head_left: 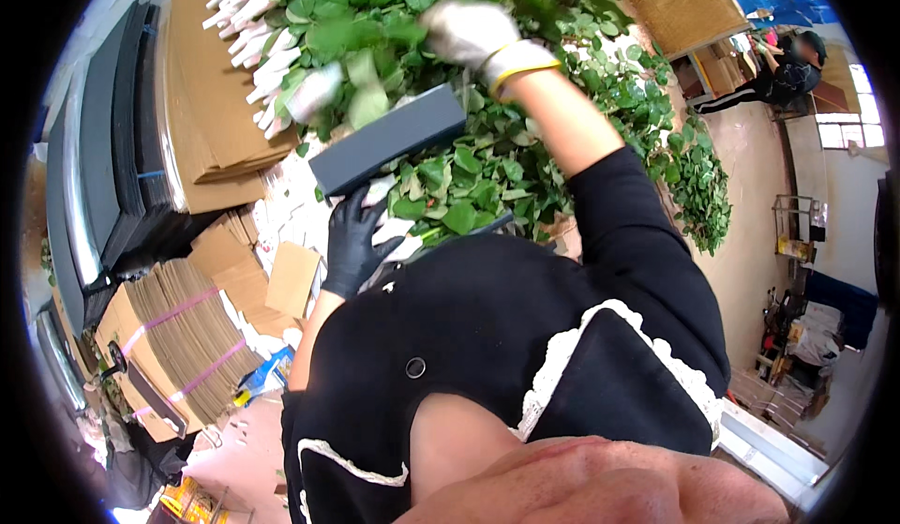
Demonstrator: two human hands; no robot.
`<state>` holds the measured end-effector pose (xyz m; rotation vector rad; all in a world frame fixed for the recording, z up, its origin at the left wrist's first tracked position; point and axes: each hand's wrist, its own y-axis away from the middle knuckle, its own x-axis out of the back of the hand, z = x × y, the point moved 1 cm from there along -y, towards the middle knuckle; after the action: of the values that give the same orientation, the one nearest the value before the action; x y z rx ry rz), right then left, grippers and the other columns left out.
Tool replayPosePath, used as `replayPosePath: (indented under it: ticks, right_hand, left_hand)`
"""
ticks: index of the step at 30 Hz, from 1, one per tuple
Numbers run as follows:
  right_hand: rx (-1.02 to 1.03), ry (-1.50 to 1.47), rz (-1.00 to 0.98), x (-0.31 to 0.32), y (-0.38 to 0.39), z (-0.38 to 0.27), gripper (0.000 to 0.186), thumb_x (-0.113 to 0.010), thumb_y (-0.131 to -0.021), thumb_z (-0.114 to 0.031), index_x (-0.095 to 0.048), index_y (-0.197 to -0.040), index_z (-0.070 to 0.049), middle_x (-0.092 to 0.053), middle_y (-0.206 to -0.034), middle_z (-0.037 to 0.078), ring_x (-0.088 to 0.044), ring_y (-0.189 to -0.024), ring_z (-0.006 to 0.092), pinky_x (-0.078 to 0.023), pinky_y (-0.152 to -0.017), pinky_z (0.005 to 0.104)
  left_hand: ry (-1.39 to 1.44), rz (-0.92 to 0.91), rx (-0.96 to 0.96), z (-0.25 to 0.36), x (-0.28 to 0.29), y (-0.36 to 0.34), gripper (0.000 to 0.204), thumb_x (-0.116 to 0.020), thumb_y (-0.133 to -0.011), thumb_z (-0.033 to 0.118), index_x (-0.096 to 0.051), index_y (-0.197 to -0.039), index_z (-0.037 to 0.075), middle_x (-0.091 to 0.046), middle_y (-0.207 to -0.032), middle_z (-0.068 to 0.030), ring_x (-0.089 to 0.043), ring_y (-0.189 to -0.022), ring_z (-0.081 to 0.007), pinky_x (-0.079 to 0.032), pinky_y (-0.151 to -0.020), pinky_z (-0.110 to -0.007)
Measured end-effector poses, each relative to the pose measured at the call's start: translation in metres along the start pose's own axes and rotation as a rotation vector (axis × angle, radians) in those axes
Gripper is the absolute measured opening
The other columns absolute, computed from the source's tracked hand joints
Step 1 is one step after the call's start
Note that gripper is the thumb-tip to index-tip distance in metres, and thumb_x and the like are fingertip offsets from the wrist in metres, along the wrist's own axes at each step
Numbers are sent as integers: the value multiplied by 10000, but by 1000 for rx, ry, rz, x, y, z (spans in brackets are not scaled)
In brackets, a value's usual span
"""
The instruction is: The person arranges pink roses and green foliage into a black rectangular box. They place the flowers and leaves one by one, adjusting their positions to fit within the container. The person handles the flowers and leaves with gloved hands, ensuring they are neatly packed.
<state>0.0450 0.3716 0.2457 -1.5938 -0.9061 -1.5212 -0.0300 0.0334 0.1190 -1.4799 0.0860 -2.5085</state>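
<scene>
My left hand (356, 247), in a black glove, rests with fingers apart on white wrapped pieces just below a long dark grey box (387, 138). That box lies tilted across a mass of green leafy stems (459, 182). Higher up, my right hand (473, 41), in a whitish glove with a yellow cuff, is among blurred leaves; its fingers are too smeared to read. Many white-tipped bundles (253, 41) line the left side of the foliage, with one blurred near the box.
Stacks of dark sheets (108, 149) and brown cardboard (206, 74) stand on the left, with strapped flat cardboard (178, 336) lower down. A person in dark clothes (787, 79) is at upper right by a wooden board (684, 8). A cart (797, 229) stands by the right wall.
</scene>
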Motion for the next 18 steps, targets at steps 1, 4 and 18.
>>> replayPosePath:
  ticks: [1, 4, 18]
  right_hand:
    - [38, -46, 270, 16, 10, 10, 208, -589, -813, -253, -700, -974, -185, -703, -913, 105, -692, -770, 292, -575, -657, 406]
    - [-63, -147, 349, 116, 56, -11, 223, -545, -912, -261, -710, -1003, -143, -696, -888, 130, -667, -752, 322, -542, -651, 405]
    - [165, -298, 573, 30, 190, -44, 372, -675, -810, -291, -609, -1150, -158, -651, -1027, 124, -680, -833, 299, -568, -690, 379]
  left_hand:
    - [18, 11, -2, -1, -1, 1, 636, -803, -699, 385, -620, -1246, 117, -466, -1372, -187, -494, -1160, -374, -398, -996, -495]
    - [181, 17, 78, -1, -2, 6, 633, -838, -668, 318, -634, -1228, 107, -472, -1350, -196, -527, -1134, -372, -420, -1000, -479]
    - [577, 170, 105, -28, -46, 11, 723, -832, -630, 20, -559, -1298, 53, -516, -1270, -145, -544, -1151, -297, -472, -980, -380]
